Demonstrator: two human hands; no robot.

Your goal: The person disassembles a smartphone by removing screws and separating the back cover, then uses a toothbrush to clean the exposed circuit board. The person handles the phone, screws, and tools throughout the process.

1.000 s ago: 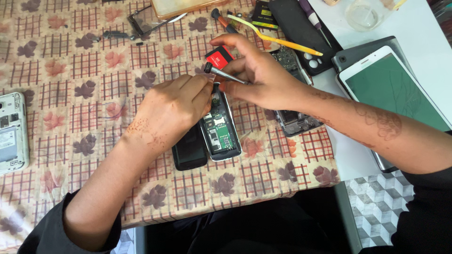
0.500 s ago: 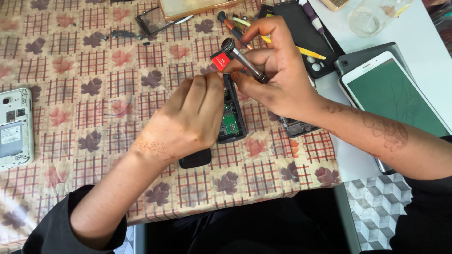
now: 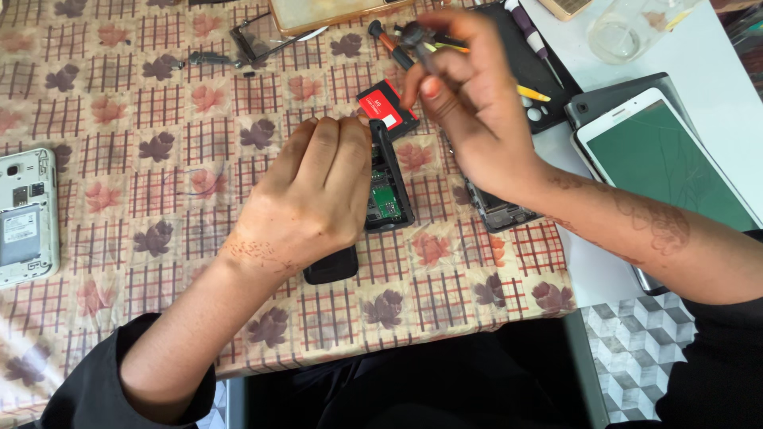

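Two hands working on an opened small black phone over a leaf-patterned tablecloth.

The white-framed smartphone lies well right of the opened phone, which sits mid-cloth, its green board exposed. The left hand presses down flat on it, fingers closed over its left part. The right hand pinches a screwdriver above it. The phone looks light, rigid and fragile; best held by its edges. A red-labelled battery touches its top.
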